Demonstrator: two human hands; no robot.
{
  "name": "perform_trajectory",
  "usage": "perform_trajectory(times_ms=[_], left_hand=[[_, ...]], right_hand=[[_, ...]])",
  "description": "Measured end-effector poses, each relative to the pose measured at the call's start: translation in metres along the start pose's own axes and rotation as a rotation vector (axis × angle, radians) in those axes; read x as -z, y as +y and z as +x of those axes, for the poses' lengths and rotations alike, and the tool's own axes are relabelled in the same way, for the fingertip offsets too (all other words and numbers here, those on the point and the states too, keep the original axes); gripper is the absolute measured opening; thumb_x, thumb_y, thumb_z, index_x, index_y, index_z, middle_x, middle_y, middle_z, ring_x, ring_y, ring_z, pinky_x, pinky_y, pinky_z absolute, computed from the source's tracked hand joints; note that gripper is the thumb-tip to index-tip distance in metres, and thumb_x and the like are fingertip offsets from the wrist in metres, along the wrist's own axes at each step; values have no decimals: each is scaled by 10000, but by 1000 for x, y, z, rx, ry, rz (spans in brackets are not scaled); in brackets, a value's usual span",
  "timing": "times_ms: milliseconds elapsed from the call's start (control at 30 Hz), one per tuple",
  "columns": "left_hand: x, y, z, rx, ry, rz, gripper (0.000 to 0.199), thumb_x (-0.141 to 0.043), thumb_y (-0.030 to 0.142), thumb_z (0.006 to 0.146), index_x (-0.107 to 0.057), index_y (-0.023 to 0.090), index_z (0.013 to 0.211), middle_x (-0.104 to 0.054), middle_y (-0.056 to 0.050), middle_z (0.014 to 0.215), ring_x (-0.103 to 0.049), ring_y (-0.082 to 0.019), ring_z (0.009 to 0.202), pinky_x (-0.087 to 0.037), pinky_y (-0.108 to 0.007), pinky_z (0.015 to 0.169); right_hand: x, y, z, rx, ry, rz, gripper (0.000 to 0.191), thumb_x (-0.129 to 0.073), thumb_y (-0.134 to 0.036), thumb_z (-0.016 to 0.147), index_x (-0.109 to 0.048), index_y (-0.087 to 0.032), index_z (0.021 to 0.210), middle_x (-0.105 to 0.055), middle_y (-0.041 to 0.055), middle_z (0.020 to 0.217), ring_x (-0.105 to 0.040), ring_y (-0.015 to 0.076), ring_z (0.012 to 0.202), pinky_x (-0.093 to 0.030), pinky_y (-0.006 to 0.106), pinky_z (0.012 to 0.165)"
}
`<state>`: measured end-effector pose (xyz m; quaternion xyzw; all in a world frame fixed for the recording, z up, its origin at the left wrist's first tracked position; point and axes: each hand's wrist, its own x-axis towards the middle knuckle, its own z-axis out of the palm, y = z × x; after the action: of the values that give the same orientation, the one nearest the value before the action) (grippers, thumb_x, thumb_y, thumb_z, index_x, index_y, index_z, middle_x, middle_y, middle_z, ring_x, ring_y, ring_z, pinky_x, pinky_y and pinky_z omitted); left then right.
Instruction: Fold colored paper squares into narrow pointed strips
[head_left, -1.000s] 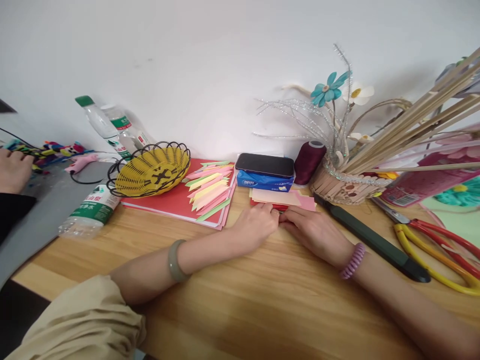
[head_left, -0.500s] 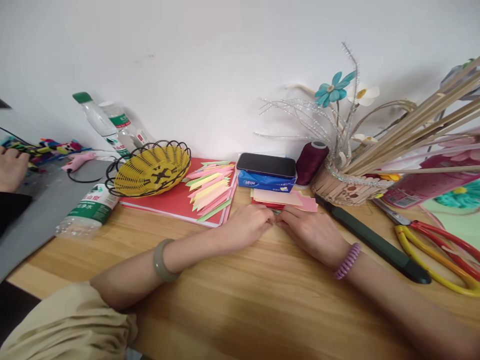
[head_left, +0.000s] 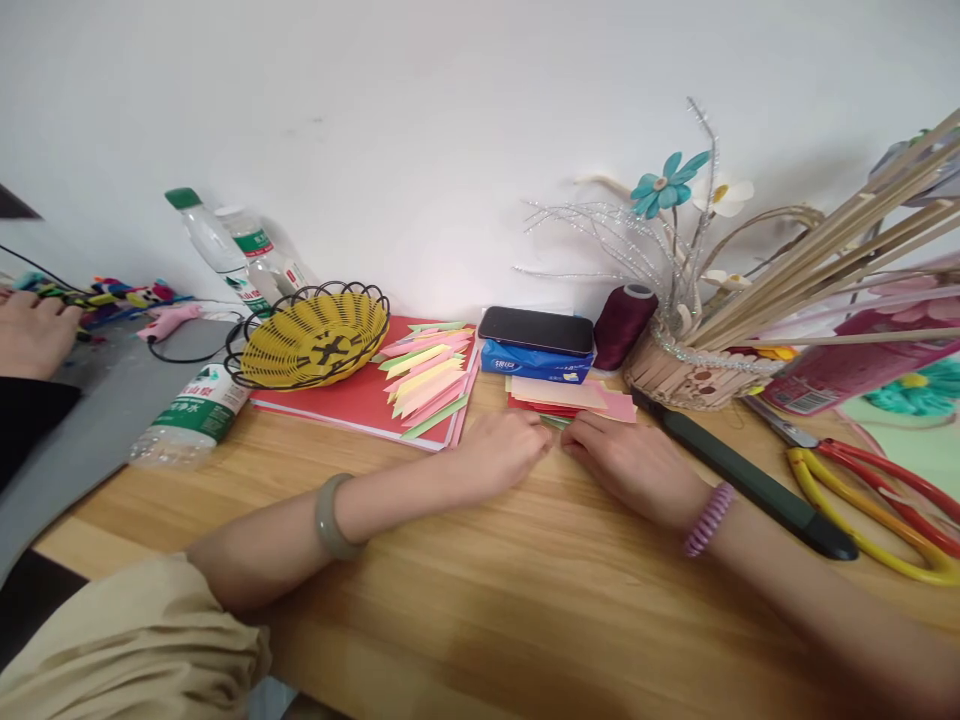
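Bringing both hands low and close together, as here, suits small, thin paper: the left hand (head_left: 506, 450) and the right hand (head_left: 630, 465) lie near the wood with fingers curled inward, a narrow gap between them. Whether either one pinches anything I cannot tell, since the fingertips are turned down and mostly hidden. The stack of paper slips (head_left: 559, 393) sits just beyond the grip, flat and loosely fanned, pale peach and pink above, red below, with a sliver of green showing by the gap.

To do this close handwork well, I would judge, the forearms should rest steadily on the table (head_left: 487, 600), edges should be matched before pressing, and any crease should be run against the firm wood so it comes out sharp. Force matters less than evenness, as thin slips would probably skew or buckle. A little more room between grip and stack would spare the loose slips a nudge.

Left of the grip, slender pointed paper pieces (head_left: 427, 378) in green, yellow and pink overlap in a spiky row on smooth red sheets (head_left: 352, 405), near a woven yellow basket (head_left: 319, 345) with a looped black rim. Beyond the grip, a glossy black phone (head_left: 536, 330) tops a blue tissue pack (head_left: 534, 362). Rightward lie a dark green bar-shaped tool (head_left: 754, 478) and scissors (head_left: 806, 462) with curved red and yellow handles
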<state>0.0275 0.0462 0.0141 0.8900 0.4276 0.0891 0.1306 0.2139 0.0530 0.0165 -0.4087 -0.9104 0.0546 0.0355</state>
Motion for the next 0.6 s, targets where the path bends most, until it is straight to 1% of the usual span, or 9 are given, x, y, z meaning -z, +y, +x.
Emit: perform_trajectory(times_ms=[67,133,233,300,400,467,533,600], left_hand=[[2,2,1,-12,-3,25,208,-440,135,888,-648,123,893,-641,-92,929,-604,-205,876,-464,-301,758],[3,1,1,-50,-15,18,170,-479,166,882,-647,147,885,-645,-60,930,-606,-181,863,-462,-274,755],[2,-6,2,-114,-40,-9,71,-580,225,835,-644,204,856,-657,18,900,-611,-136,828,-456,-214,721],[0,-10,2,-131,-52,-8,64,-583,213,829,-639,211,860,-660,31,881,-612,-128,817,-452,-201,700],[-1,-9,2,-133,-58,29,101,-542,166,840,-639,192,858,-661,7,889,-612,-148,828,-457,-225,719],[-1,-4,1,-122,-55,71,131,-511,140,847,-638,169,854,-654,-27,908,-611,-173,834,-465,-256,728],[-1,1,0,-98,-43,117,171,-467,92,850,-630,134,879,-641,-72,929,-606,-199,851,-473,-282,725],[-1,6,0,-74,-24,155,214,-422,44,847,-614,100,922,-623,-111,951,-595,-218,883,-479,-302,729]], right_hand=[[-3,0,2,-14,-5,0,206,-508,-297,887,-569,-151,1019,-600,46,987,-590,148,806,-498,337,691],[-3,1,3,0,-16,23,251,-520,-327,881,-555,-156,1061,-591,47,1018,-591,147,825,-504,346,704],[1,4,0,39,-26,68,123,-498,-245,888,-582,-167,931,-612,20,906,-584,131,766,-488,295,672],[4,5,-3,49,-26,84,105,-481,-184,881,-582,-179,853,-618,14,849,-576,129,748,-472,272,662],[4,3,-5,32,-20,80,126,-465,-164,885,-585,-174,852,-620,26,862,-578,137,767,-472,290,687],[2,1,-6,10,-19,65,128,-484,-224,893,-586,-162,938,-612,35,933,-585,143,798,-487,322,705],[-1,-1,-7,-11,-18,48,225,-511,-301,886,-561,-162,1055,-590,51,1036,-587,158,854,-497,358,730],[-4,-2,-7,-33,-8,32,297,-522,-334,878,-533,-171,1126,-564,67,1114,-581,176,908,-496,384,757]])
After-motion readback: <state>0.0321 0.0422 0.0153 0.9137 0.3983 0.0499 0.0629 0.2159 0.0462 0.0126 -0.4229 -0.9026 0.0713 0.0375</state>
